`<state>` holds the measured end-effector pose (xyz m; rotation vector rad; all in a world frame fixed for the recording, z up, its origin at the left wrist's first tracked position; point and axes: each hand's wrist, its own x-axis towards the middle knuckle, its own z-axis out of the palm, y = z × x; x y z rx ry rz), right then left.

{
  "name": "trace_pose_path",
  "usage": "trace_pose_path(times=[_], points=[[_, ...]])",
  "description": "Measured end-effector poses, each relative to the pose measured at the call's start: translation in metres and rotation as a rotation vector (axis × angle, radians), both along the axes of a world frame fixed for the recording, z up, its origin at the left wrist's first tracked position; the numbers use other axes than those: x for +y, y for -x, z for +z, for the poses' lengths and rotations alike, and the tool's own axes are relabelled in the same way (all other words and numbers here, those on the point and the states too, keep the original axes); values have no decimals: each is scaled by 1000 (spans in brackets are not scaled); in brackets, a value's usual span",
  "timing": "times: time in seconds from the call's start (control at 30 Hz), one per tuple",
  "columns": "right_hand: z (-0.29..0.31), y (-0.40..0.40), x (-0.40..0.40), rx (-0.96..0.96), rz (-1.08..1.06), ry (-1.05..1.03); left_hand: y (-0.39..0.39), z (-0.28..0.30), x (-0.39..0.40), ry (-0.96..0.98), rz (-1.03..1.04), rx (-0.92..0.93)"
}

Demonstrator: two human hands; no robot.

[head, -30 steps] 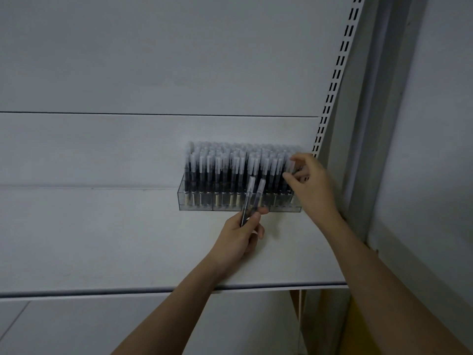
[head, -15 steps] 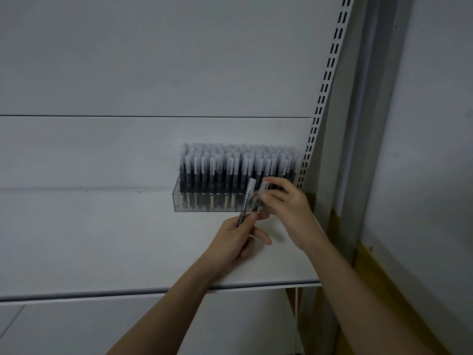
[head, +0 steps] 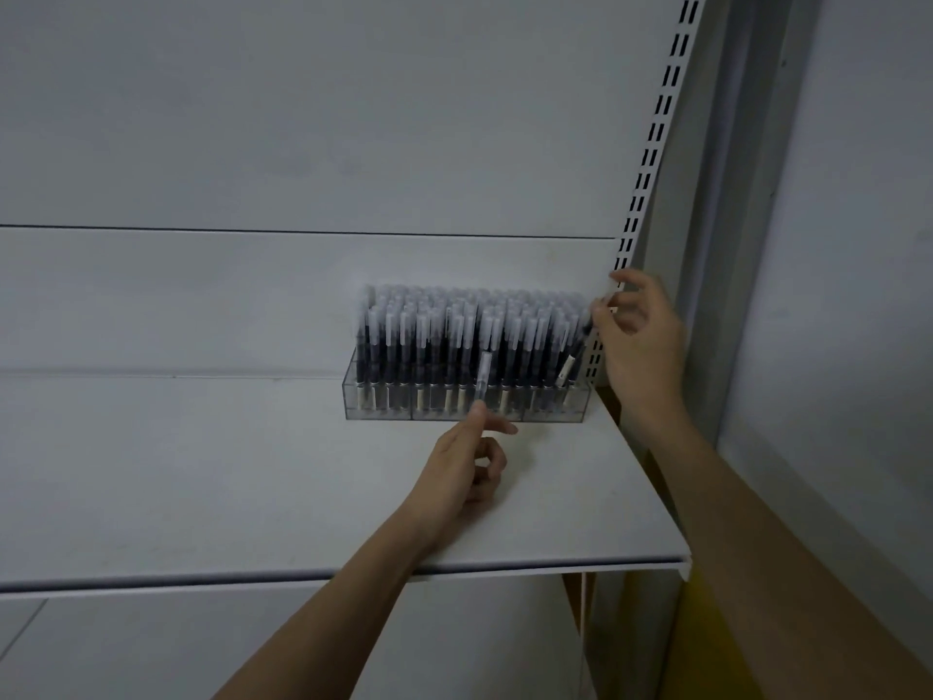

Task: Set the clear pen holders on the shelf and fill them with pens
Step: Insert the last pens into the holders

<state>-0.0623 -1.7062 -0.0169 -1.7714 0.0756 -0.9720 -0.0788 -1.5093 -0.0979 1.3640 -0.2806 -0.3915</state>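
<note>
Pens fill the holder [head: 467, 401]; left hand [head: 467, 467] pinches one before it, right hand [head: 638, 336] pinches one at its end.

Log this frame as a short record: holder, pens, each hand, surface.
holder: clear pen holder stands at the back right of the shelf, packed with upright capped pens
left hand: pinches one pen upright in front of the holder
right hand: pinches a tilted pen at the holder's right end, tip in
surface: white shelf
</note>
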Motion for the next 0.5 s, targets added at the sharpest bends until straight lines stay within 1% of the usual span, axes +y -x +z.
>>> trace_pose_path(times=[0.07,0.13,0.3,0.4,0.47,0.5], points=[[-4,-5,-1,32,-38,88,-1,0,0,33,-7,55],[-7,-9,-2,42,-40,144,-2,0,0,39,-21,58],[-20,-16,-5,124,-9,261,-1,-3,1,-14,-10,-75],[-35,-13,-4,177,9,324,-1,-4,1,-16,-4,-90],[-39,-7,2,131,-67,329,-2,-5,1,-7,10,-76],[-40,-1,6,91,-109,294,-2,-5,0,-2,15,-60]])
